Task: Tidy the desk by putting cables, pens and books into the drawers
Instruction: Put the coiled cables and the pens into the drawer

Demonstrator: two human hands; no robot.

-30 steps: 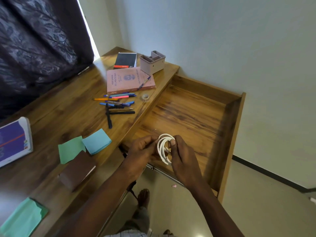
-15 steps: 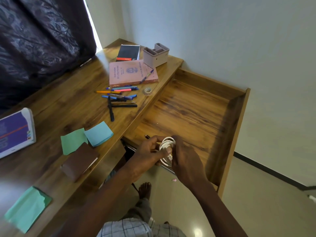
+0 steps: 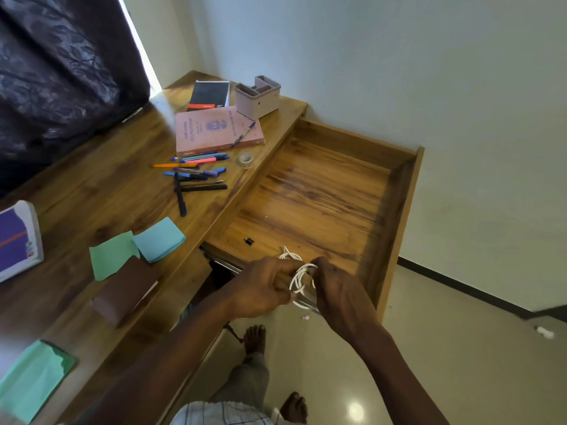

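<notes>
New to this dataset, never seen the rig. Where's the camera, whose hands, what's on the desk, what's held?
No robot here: a person works bare-handed, and the one camera sits on their head, looking forward and down. The left hand and right hand together grip a coiled white cable at the near end of the open wooden drawer. On the wooden desk lie a scatter of coloured pens, a pink book, a black book, a greyish compartmented pen holder, a clear tape roll and a blue paper pad. A small black object lies in the drawer.
</notes>
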